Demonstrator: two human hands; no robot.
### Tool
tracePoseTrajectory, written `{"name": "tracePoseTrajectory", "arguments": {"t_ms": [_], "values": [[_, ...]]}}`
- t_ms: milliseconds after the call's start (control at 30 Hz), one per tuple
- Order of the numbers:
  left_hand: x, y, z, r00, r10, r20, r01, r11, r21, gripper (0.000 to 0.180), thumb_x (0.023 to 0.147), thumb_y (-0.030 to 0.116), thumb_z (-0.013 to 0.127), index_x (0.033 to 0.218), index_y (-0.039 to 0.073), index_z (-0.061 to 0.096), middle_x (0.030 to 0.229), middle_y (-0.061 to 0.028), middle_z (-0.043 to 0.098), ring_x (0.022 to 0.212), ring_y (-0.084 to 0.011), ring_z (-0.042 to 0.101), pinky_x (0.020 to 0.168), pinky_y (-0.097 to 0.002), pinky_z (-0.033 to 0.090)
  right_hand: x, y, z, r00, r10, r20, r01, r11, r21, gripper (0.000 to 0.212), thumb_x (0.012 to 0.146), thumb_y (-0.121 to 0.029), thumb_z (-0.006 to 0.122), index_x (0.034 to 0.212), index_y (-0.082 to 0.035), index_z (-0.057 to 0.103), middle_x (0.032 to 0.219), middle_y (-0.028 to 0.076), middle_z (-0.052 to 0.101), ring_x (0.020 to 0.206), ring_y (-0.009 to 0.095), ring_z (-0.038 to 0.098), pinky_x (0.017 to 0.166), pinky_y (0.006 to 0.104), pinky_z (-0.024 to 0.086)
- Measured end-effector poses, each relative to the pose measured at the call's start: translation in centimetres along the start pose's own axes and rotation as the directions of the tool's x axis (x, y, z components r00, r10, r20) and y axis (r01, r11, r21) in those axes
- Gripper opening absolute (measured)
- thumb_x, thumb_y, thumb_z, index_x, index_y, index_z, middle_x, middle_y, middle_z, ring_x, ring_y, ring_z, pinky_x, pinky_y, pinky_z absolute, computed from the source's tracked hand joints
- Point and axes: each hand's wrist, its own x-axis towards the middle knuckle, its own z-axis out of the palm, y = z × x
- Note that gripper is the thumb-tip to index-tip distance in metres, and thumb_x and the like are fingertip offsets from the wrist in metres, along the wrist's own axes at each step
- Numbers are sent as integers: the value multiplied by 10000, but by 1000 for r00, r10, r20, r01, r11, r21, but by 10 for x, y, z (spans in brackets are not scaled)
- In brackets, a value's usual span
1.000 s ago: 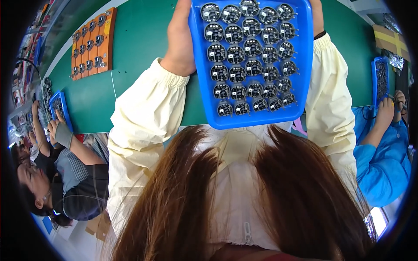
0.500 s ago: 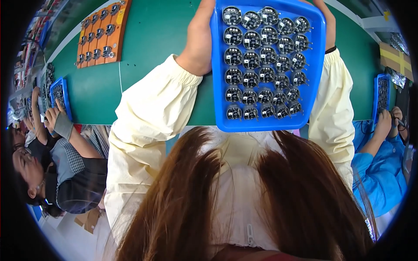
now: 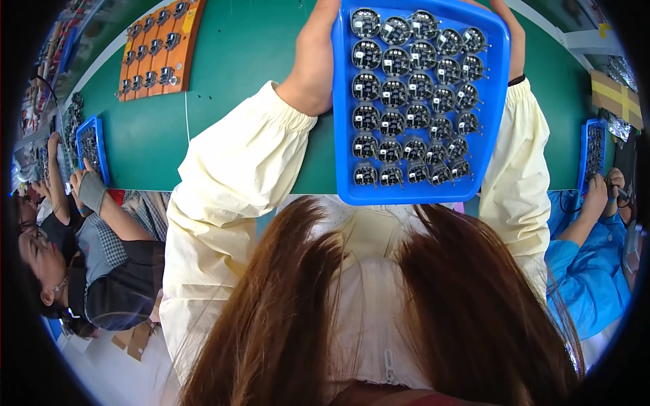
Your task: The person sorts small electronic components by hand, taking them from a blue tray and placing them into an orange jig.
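A blue plastic tray [image 3: 344, 101] is held up before me, its near end close to my body. Rows of small round circuit-board assemblies [image 3: 394, 91] fill it, dark with thin metal pins at their sides. My left hand [image 3: 311, 64] grips the tray's left side, its fingertips hidden behind the wall. On the far right side my right hand [image 3: 511, 34] clasps the other edge; most of its fingers are out of sight. Both forearms wear cream sleeves.
An orange fixture board [image 3: 157, 54] with similar round parts lies at the far left on the green table [image 3: 257, 40]. Co-workers sit at both sides, near a left blue tray [image 3: 101, 152] and a right blue tray [image 3: 583, 152]. A taped cardboard box [image 3: 615, 98] stands far right.
The tray has shifted very slightly to the right in my view, with both hands still on it. The co-worker's gloved hand at left has moved a little.
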Motion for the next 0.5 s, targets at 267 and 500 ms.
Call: {"name": "tracePoseTrajectory", "arguments": {"t_ms": [267,500], "values": [[1,-1,-2,1000,6,9,-6,1000,-2,687,917,568,246,1219,-14,452,1156,-183,554,1009,-264,583,834,-382,512,0,0,1,1000,5,-13,-5,1000,19,582,899,-474,352,936,57,587,861,163,655,762,250,628,726,354,500],[1,-1,-2,1000,-1,19,1,1000,-7,702,913,578,242,1229,-15,445,1170,-188,546,1020,-271,578,838,-387,508,0,-1,1,1000,-1,-31,1,1000,7,588,898,-479,349,935,59,586,860,167,654,755,253,628,724,356,501]]}}
